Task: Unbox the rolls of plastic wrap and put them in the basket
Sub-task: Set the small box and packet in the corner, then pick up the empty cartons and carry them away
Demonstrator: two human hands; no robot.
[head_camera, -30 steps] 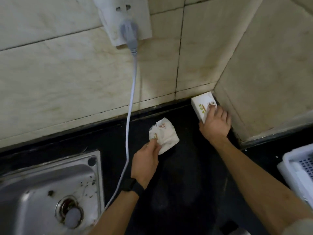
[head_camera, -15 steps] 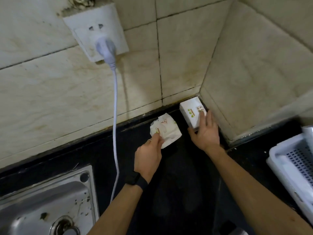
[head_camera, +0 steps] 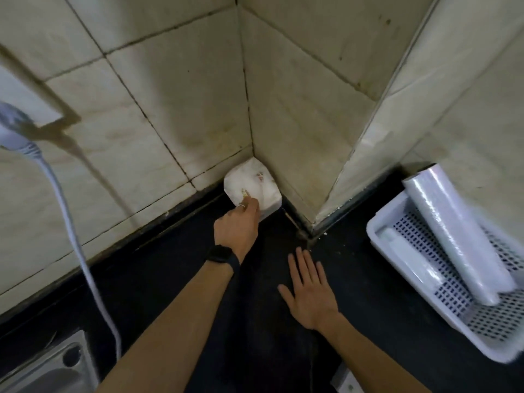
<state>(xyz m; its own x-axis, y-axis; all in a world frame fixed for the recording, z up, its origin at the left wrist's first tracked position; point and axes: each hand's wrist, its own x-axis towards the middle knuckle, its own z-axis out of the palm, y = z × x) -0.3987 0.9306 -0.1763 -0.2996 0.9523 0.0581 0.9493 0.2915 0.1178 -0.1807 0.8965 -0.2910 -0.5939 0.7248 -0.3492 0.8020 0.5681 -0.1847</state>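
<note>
left hand: pressing crumpled white packaging into the tiled corner, frame centre; grip unclear
right hand: open, fingers spread, flat over black counter
rolls of plastic wrap: in white basket, right edge

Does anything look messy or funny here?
Yes. The left hand presses crumpled white packaging into the wall corner. In the white basket, one plastic wrap roll lies tilted, its top end poking above the rim, while another roll lies flat. Pale crumbs dot the black counter near the corner.
</note>
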